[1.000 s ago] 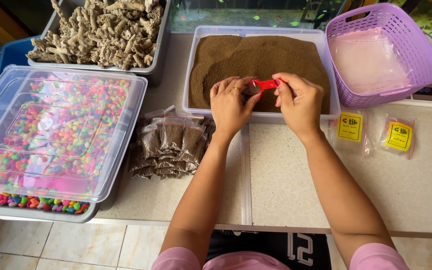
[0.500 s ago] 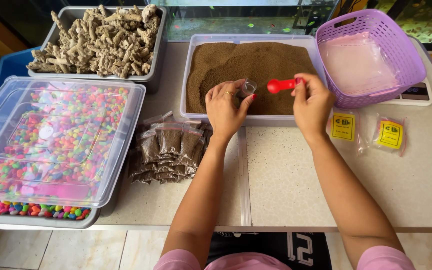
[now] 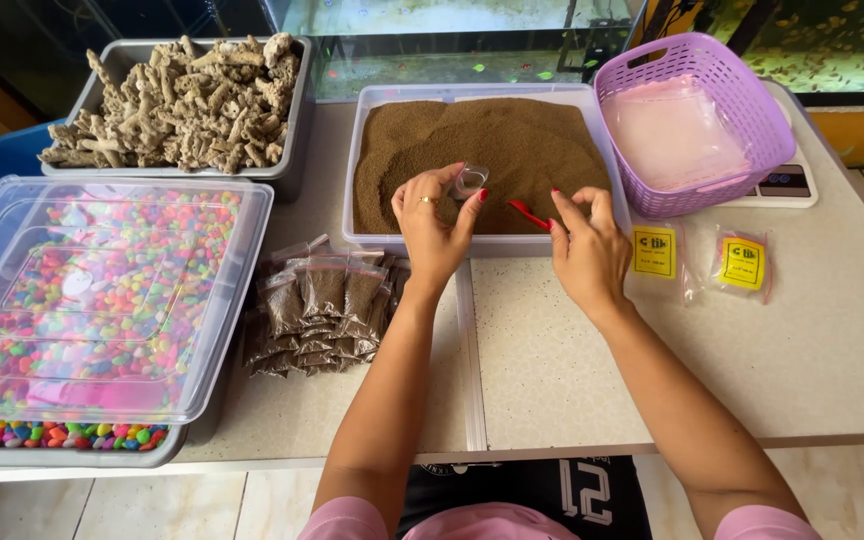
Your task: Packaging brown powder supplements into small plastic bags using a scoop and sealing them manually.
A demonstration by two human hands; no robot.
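Brown granules fill the tray (image 3: 367, 110) ahead of you. Your left hand (image 3: 434, 222) has its grip pinched on a small clear bag (image 3: 470, 181) held over them, and your right hand (image 3: 586, 245) has its grip clenched on a red scoop (image 3: 529, 214) dipping in just beside it.
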